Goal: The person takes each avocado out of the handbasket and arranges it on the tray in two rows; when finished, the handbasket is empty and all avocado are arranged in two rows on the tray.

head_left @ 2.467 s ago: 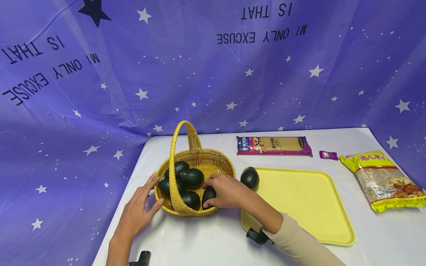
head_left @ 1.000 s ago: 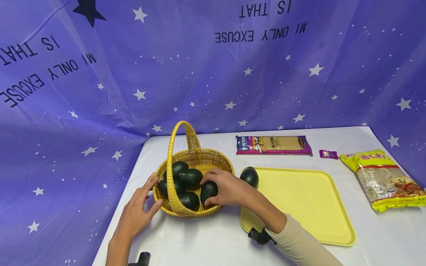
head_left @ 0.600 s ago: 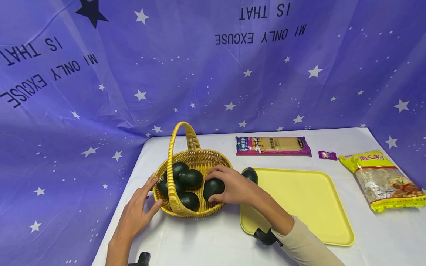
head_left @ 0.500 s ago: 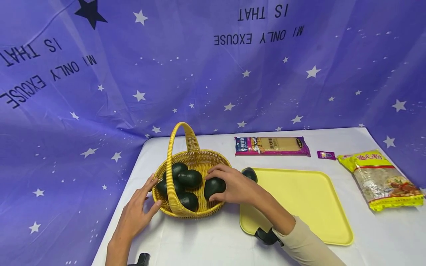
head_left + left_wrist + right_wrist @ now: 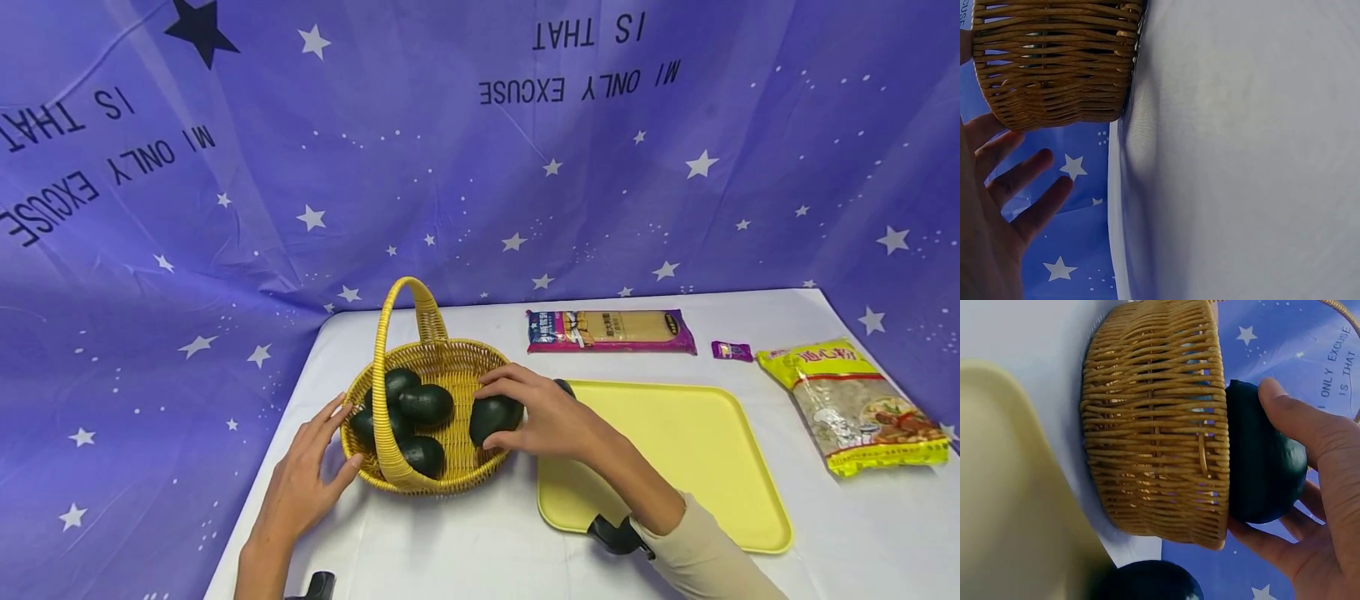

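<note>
A yellow wicker basket (image 5: 472, 354) with a tall arched handle stands on the white table, several dark green avocados (image 5: 426, 406) lying in its left half. My right hand (image 5: 551, 414) grips another avocado (image 5: 497, 419) between thumb and fingers at the basket's right rim. In the right wrist view this avocado (image 5: 1263, 456) is up at rim level, above the woven wall. My left hand (image 5: 306, 475) rests its spread, nearly straight fingers against the basket's left side. The left wrist view has those fingers (image 5: 1029, 175) beside the wicker wall (image 5: 1060, 69).
Right of the basket lies a yellow tray (image 5: 675, 467); one avocado (image 5: 1147, 581) sits at its corner, mostly hidden behind my right hand in the head view. Behind are a noodle pack (image 5: 611, 331) and a small purple packet (image 5: 731, 351). A yellow-and-clear food bag (image 5: 855, 408) lies far right.
My right hand has lifted the avocado from the basket's floor and carried it rightward to the rim. The left hand has stayed at the basket's left side.
</note>
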The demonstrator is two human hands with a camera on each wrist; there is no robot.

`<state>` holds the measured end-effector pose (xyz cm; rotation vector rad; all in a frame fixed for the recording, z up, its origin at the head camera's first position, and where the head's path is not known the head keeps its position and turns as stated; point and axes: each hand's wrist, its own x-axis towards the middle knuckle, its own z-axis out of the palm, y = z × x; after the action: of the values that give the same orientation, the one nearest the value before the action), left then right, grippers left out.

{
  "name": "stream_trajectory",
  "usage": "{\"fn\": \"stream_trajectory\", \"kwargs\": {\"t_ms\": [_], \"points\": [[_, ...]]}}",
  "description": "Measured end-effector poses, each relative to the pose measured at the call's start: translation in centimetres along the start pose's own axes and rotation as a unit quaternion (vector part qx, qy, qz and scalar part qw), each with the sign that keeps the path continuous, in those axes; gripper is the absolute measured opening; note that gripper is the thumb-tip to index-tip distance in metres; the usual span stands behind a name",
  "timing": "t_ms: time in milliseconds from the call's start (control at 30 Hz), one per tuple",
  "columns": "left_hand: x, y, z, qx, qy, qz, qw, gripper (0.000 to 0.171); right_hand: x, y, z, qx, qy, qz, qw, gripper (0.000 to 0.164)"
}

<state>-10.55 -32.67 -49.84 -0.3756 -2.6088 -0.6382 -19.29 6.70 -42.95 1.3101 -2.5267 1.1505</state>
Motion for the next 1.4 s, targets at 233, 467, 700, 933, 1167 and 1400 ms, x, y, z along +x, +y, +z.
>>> {"fn": "stream_trajectory", "kwargs": {"t_ms": [233, 467, 700, 933, 1167, 1400], "points": [[0.0, -0.1, 0.0, -0.011, 0.004, 0.005, 0.9999, 0.075, -0.6, 0.3, -1.0, 0.008, 0.015, -0.006, 1.000, 0.057], [0.1, -0.1, 0.1, -0.010, 0.003, 0.001, 0.9999, 0.077, -1.2, 0.8, -2.0, 0.014, 0.010, 0.009, 1.000, 0.057], [0.1, -0.1, 0.1, -0.010, 0.001, -0.002, 0.9999, 0.076, -1.8, 1.4, -2.4, 0.002, 0.016, 0.009, 1.000, 0.057], [0.1, -0.1, 0.2, -0.007, 0.001, -0.007, 0.9999, 0.077, -2.6, 1.7, -3.1, -0.013, 0.022, 0.021, 0.999, 0.056], [0.1, -0.1, 0.1, -0.014, 0.003, -0.002, 0.9999, 0.077, -3.5, 2.2, -3.6, -0.026, 0.031, 0.024, 0.999, 0.057], [0.0, -0.2, 0.1, -0.003, 0.002, -0.003, 1.0000, 0.078, -4.5, 2.8, -4.3, -0.033, 0.048, 0.026, 0.998, 0.057]]}}
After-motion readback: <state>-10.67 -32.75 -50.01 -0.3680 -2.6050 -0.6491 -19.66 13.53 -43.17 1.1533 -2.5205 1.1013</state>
